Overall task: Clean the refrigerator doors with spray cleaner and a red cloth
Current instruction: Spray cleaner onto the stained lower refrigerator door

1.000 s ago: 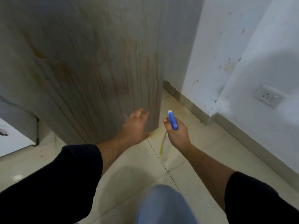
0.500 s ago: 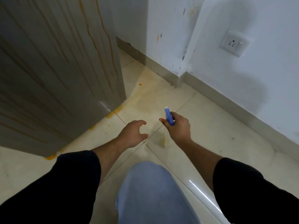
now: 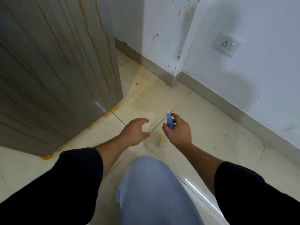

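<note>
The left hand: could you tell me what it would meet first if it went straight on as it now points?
Probably the spray bottle gripped in the right hand: the empty left hand points toward it across a gap. Depth is unclear, so it could instead reach the floor tiles.

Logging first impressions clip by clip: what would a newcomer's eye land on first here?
The tall grey refrigerator door on the left, streaked with long orange-brown drips, stands out most, with orange puddles on the cream tiled floor at its base. In the centre the right hand holds a clear spray bottle with a blue nozzle, the left hand beside it empty.
</note>
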